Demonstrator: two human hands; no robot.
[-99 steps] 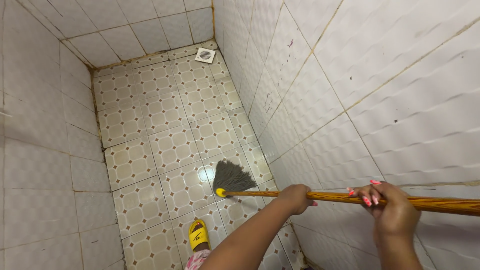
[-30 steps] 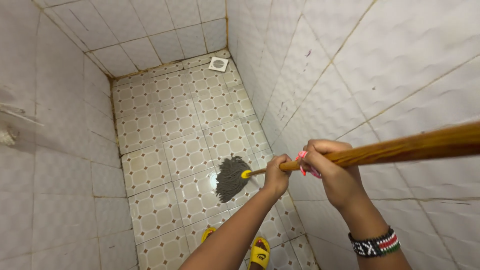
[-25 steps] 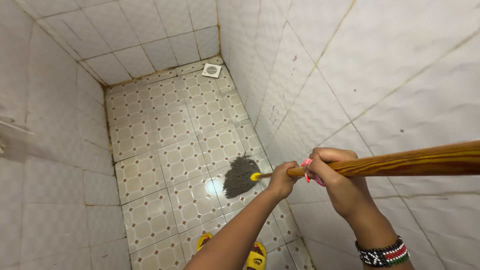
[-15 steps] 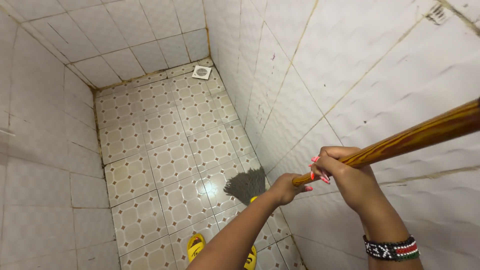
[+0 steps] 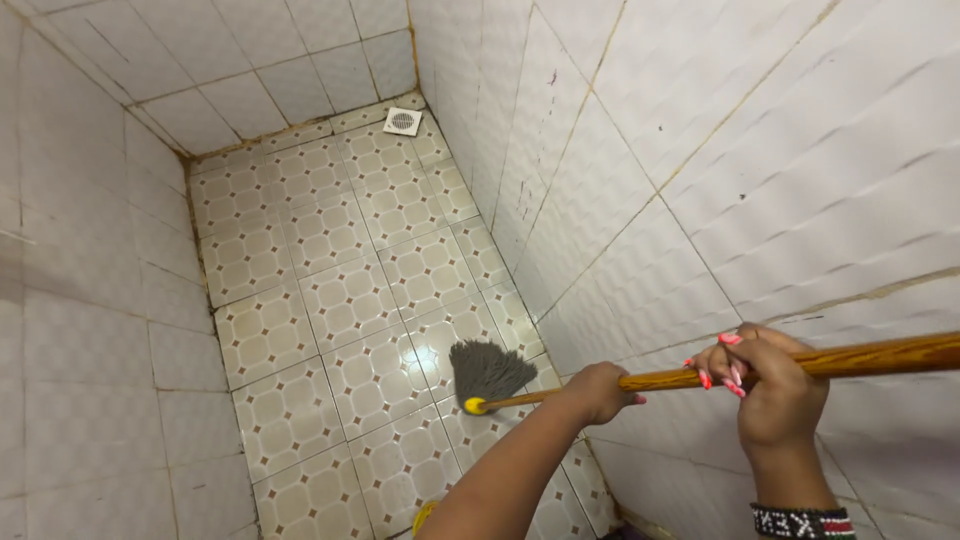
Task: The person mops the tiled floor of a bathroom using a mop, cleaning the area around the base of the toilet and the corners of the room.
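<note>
Mop (image 5: 487,370) swung lower, left hand (image 5: 598,390), right hand (image 5: 770,385) grips clamped on handle (image 5: 870,357)

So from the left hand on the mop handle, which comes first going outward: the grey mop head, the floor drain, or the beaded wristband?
Seen from the head camera, starting at the left hand:
1. Mop head, just to its left, on the wet floor tiles.
2. Beaded wristband, to the right, on the other wrist by the wall.
3. Floor drain, far off in the back corner.

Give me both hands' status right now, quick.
Left hand: closed around the wooden mop handle, lower down, near the grey mop head.
Right hand: closed around the same handle, higher up.
</note>
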